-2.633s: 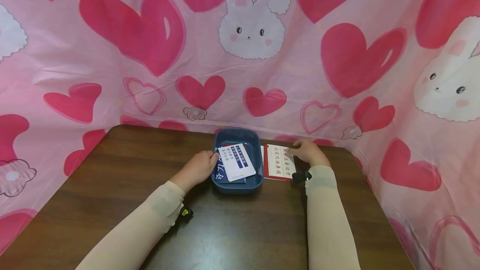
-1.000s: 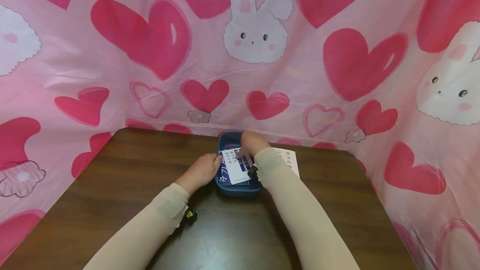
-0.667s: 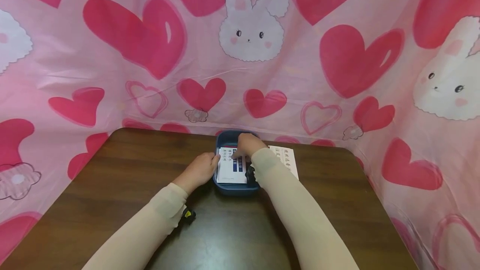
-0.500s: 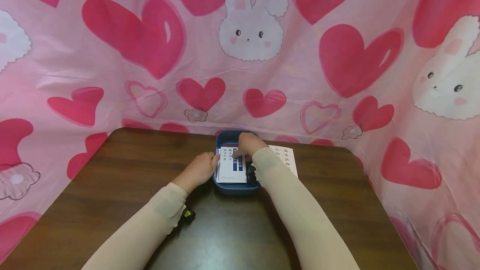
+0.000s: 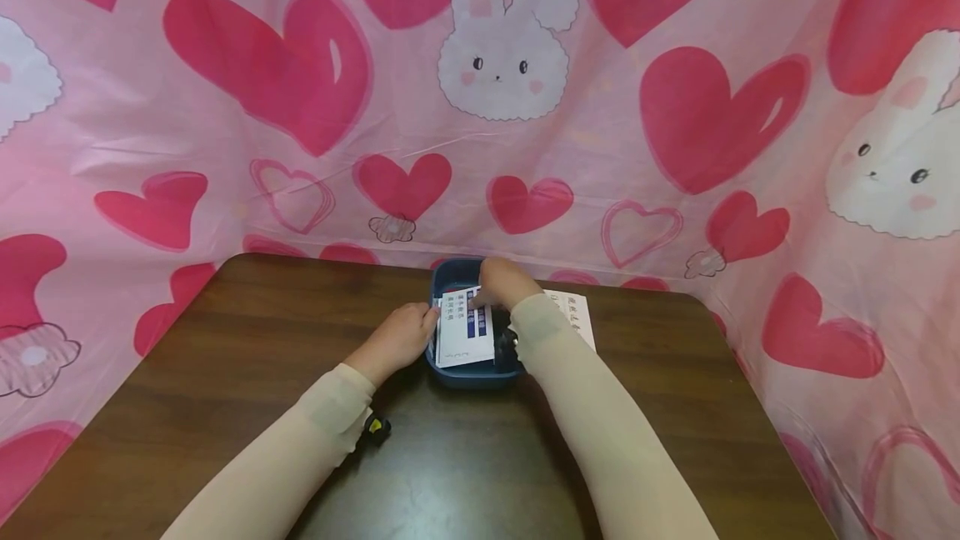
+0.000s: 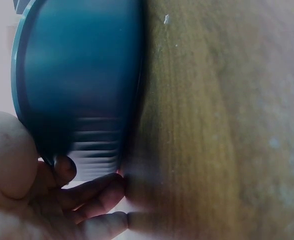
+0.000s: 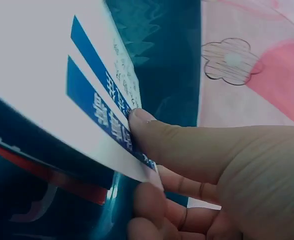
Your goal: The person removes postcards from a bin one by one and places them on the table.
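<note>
A blue plastic bin (image 5: 474, 379) stands near the table's far edge with cards in it. My left hand (image 5: 397, 336) holds the bin's left side, thumb at the rim; in the left wrist view its fingers (image 6: 99, 200) lie low along the outer wall. Reaching into the bin, my right hand (image 5: 507, 283) pinches the edge of a white card (image 5: 453, 340) printed with blue bars and writing. In the right wrist view the thumb (image 7: 162, 142) presses on its top face. Dark blue and red cards (image 7: 62, 180) show below it there. How many are pinched together is hidden.
More cards (image 5: 576, 313) with dark writing lie right of the bin, partly covered by the right sleeve. The brown wooden table (image 5: 465, 465) stretches toward me. A pink heart-and-rabbit curtain (image 5: 495, 157) hangs close behind the table and along both sides.
My right hand has moved left from the cards beside the bin into the bin. The slanted white card was straightened and is now slightly raised and tilted. My left hand stays at the bin.
</note>
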Demonstrator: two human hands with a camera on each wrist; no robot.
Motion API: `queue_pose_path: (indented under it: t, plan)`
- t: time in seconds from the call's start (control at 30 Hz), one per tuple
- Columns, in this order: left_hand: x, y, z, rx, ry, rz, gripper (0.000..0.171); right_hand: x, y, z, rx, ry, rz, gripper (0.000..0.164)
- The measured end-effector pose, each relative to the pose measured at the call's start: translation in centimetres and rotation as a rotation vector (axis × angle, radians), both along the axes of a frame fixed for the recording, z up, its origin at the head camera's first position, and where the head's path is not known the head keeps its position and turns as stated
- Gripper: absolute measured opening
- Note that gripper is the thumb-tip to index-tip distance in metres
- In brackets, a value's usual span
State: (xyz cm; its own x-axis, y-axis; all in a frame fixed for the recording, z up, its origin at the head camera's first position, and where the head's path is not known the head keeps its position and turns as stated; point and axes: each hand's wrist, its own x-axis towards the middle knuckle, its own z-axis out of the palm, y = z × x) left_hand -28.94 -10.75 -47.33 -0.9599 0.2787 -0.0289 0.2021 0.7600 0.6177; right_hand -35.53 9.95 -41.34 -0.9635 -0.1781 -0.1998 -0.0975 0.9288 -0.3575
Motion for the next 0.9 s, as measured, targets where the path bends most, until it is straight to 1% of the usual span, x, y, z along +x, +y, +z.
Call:
queue_pose_path:
  t: [0.07, 0.2, 0.33, 0.5, 0.57, 0.7, 0.8, 0.9]
  plan:
    - [0.0, -0.1, 0.0, -0.001, -0.003, 0.0, 0.048, -0.2, 0.3, 0.2, -0.05, -0.009, 0.011, 0.033]
    - [0.0, -0.2, 0.0, 0.012, -0.033, 0.008, 0.049, -0.4, 1.0, 0.7, -0.159, -0.039, 0.014, 0.033]
    - [-0.1, -0.2, -0.1, 0.02, -0.05, 0.016, 0.049, -0.7, 1.7, 1.2, -0.196, -0.064, 0.017, 0.039]
    - [-0.1, 0.0, -0.1, 0.014, -0.044, 0.02, 0.05, -0.8, 2.3, 1.5, -0.228, -0.099, -0.001, 0.044]
    - [0.0, 0.0, -0.1, 0.014, -0.041, 0.02, 0.051, -0.8, 2.6, 1.5, -0.248, -0.104, -0.02, 0.044]
    - [0.0, 0.0, -0.1, 0.02, -0.036, 0.018, 0.05, -0.9, 3.3, 1.5, -0.314, -0.091, -0.032, 0.042]
    - [-0.1, -0.1, -0.2, 0.018, -0.031, 0.014, 0.051, -0.9, 4.2, 1.6, -0.382, -0.076, -0.031, 0.043]
    - [-0.1, -0.1, -0.3, 0.022, -0.045, 0.02, 0.053, -0.7, 5.3, 1.7, -0.471, -0.072, -0.044, 0.045]
